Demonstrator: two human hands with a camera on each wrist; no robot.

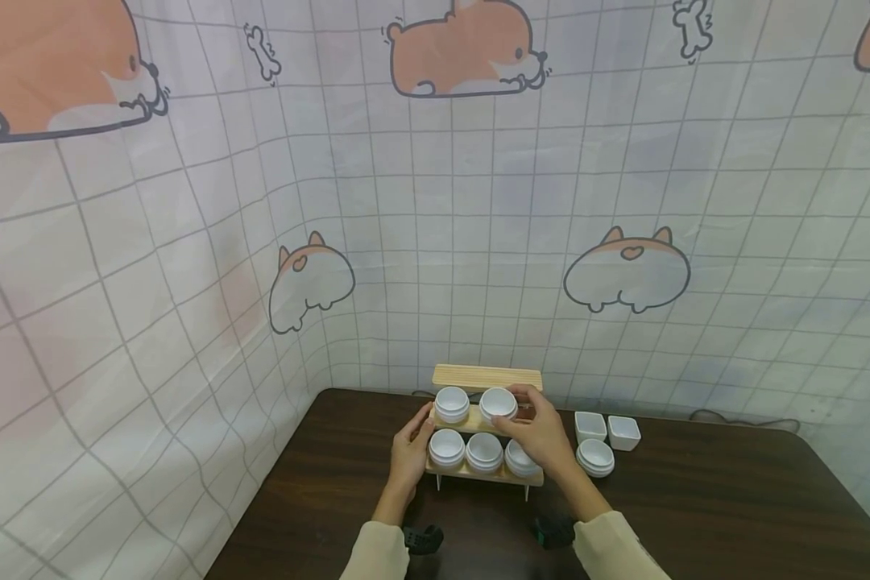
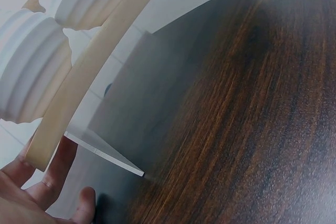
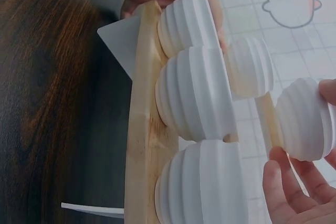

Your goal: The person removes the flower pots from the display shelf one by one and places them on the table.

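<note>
Head view: near the desk's [image 1: 696,499] far edge, the right hand [image 1: 544,437] pinches 1 white cup [image 1: 498,403] at the wooden stand's [image 1: 474,419] upper tier. Left wrist view: the left hand [image 2: 39,195] grips the stiff-looking stand's end. Right wrist view: probably light, breakable; hold the cup's ribbed sides.

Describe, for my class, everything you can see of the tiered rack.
The rack has three stepped boards, pale and wood-like, the highest at the back. Flat white supports, perhaps plastic or metal, show beneath the lowest board. It stands upright on the dark table. Three round white cups sit along the lowest board. On the middle one is a left cup, and a right cup held by the right hand. The left hand holds the rack's left end.
</note>
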